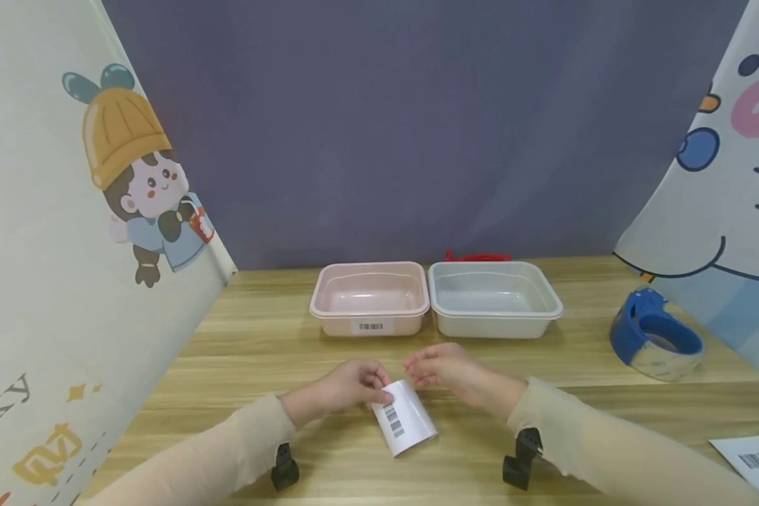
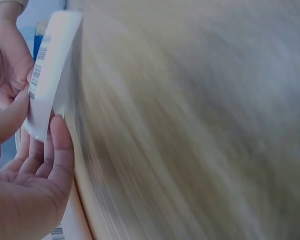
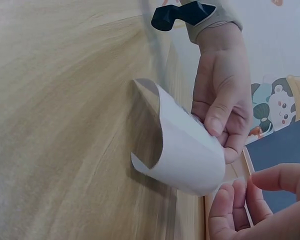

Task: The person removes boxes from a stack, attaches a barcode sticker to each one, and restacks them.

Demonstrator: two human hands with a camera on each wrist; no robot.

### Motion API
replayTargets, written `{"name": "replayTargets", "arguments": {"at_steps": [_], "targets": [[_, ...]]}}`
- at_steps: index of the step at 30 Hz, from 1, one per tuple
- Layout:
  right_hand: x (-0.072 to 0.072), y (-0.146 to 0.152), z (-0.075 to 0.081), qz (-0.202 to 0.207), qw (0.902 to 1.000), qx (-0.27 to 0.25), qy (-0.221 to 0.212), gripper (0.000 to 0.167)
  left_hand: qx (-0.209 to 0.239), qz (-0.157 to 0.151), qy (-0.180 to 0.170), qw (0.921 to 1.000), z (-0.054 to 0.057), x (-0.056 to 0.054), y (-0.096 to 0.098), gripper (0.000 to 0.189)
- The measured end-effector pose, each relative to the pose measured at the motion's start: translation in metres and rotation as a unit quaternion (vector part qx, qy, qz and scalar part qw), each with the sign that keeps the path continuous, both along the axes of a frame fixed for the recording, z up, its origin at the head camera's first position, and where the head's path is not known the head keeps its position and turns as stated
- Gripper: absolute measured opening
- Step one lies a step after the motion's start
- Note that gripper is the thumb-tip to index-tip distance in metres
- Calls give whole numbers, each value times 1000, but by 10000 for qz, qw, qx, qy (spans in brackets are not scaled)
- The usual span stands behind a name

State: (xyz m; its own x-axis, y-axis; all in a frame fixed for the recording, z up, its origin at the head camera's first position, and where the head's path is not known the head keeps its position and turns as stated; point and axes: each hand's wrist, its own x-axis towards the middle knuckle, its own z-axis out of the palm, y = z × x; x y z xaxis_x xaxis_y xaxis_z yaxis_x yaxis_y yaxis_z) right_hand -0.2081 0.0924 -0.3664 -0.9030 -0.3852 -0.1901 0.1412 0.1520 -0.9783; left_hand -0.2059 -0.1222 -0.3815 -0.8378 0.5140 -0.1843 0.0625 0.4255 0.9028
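Note:
A white paper label [image 1: 410, 420] with a printed barcode bends into a curve over the table. My left hand [image 1: 352, 385] pinches its upper left edge, thumb on the barcode side. In the right wrist view the sheet's curved underside [image 3: 192, 150] arches above the wood. My right hand [image 1: 448, 371] is just off the label's upper right corner, its fingers loosely bent and fingertips close together. Behind the hands stands a pink plastic box [image 1: 335, 327] with a barcode label [image 1: 372, 327] on its front. A white plastic box [image 1: 493, 327] sits right beside it.
To the right lies a blue tape dispenser [image 1: 632, 327] with a roll of clear tape. Another barcode sheet [image 1: 749, 450] rests near the right table edge. A red object [image 1: 477, 257] shows behind the white box. Printed curtains flank the wooden table [image 1: 259, 330].

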Motion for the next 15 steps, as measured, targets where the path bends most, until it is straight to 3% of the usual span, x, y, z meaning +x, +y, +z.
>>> {"name": "replayTargets", "arguments": {"at_steps": [9,15], "targets": [[5,3,4,4,9999,-13,114,31,394,603,187,9972,4,6,11,22],[7,2,4,-153,9990,157,383,30,598,731,535,9941,8,7,19,24]]}}
